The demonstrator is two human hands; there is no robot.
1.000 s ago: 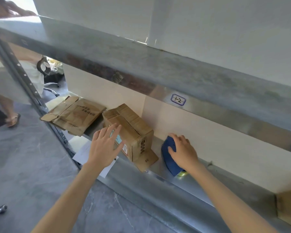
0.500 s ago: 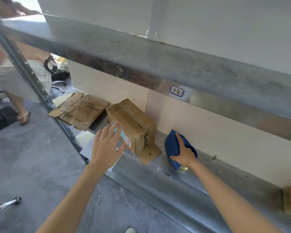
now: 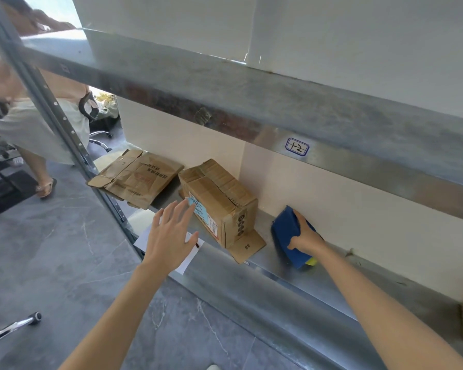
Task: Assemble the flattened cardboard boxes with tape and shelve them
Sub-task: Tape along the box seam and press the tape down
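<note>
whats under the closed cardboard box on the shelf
A flat cardboard piece sticks out from under the cardboard box at its near right corner, lying on the metal shelf. The box covers the rest, so flap or loose sheet is unclear.

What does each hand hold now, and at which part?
Right hand grips the flat blue object by its right edge; left hand is spread and holds nothing.

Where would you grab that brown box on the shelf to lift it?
Probably its two long sides, reaching in from the front: the cardboard box stands narrow, its top seam looks split and a loose flap sticks out at one end.
</note>
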